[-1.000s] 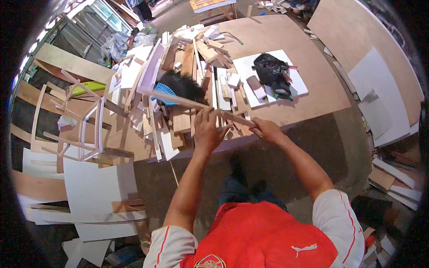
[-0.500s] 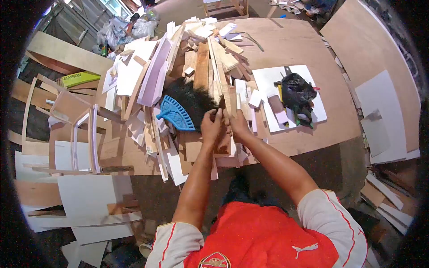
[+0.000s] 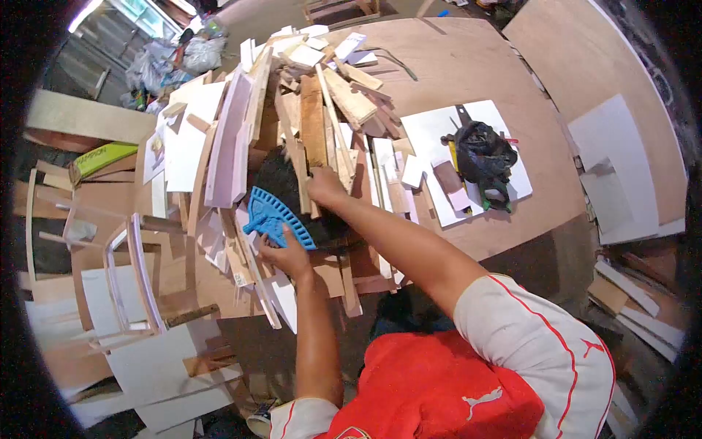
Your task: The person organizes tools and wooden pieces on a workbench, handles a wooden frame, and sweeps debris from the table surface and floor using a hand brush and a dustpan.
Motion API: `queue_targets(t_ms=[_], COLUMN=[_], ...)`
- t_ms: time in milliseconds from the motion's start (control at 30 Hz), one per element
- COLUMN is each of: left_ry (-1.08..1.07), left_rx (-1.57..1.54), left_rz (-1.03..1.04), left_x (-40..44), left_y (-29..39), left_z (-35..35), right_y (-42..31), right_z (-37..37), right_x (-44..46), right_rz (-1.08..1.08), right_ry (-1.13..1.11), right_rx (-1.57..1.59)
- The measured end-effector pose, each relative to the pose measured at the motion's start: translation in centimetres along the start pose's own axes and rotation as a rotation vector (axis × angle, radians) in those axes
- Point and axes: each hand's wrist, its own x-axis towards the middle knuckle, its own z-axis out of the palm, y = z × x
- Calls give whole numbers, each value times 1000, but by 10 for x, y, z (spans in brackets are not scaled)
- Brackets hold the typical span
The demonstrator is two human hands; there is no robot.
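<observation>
A fan-shaped blue broom head [image 3: 272,219] with black bristles [image 3: 279,178] lies over the wood offcuts on the table. My left hand [image 3: 287,254] has hold of its lower edge, the thumb resting on the blue plastic. Further up, my right hand [image 3: 326,189] is closed around a narrow wooden strip [image 3: 292,143], which slants across the bristles. Just behind the strip lies a browner wooden board [image 3: 313,110]. The fingertips of my right hand are partly hidden.
Loose wood offcuts [image 3: 352,99] are heaped across the table [image 3: 468,62]. To the right, a white board [image 3: 521,179] carries a black plastic bag [image 3: 484,154] and a brown block [image 3: 448,175]. Wooden frames [image 3: 139,267] stand at left; large panels [image 3: 599,95] lean at right.
My hands have parted. The left moved left and down onto the broom head; the right moved left, now on a strip over the bristles. The view has shifted slightly.
</observation>
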Motion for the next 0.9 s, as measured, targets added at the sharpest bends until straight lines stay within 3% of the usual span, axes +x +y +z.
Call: queue_targets(t_ms=[133, 233, 267, 367, 400, 567, 667, 833, 900], left_ry=[-95, -237, -168, -89, -48, 265, 459, 395, 273], left_rx=[-349, -543, -294, -167, -321, -177, -71, 77, 67], left_rz=[-286, -251, -179, -173, -151, 69, 213, 267, 232], left_x=[4, 16, 12, 6, -1, -39, -78, -171, -205], left_y=[-14, -12, 0, 1, 7, 41, 68, 89, 80], left_z=[14, 0, -8, -21, -27, -74, -110, -165, -186], right_y=[8, 18, 20, 35, 44, 71, 91, 38, 24], right_z=[-8, -21, -32, -58, -66, -133, -138, -165, -162], right_x=[-13, -33, -43, -63, -69, -117, -149, -245, -287], right_rz=[57, 53, 34, -33, -53, -72, -188, -341, -736], right_ry=[-74, -89, -83, -77, -77, -155, -134, -462, -280], right_rx=[35, 54, 77, 98, 98, 132, 196, 394, 210])
